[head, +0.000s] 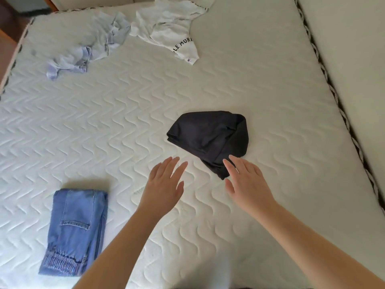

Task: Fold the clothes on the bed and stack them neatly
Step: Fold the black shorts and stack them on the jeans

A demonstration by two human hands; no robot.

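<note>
head view: left hand (pixel 161 185) and right hand (pixel 248 184) both hovering flat, fingers straight, gripping nothing. right fingertips overlapping near corner of folded black fabric garment (pixel 210 138) lying mid white quilted mattress (pixel 125 113). folded blue denim jeans (pixel 75 230) sitting near-left; crumpled pale lilac shirt (pixel 87 49) and white printed t-shirt (pixel 168 28) lying at far edge.

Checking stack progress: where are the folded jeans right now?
In the head view, the folded jeans lie alone at lower left on the mattress, left of the left hand.
</note>
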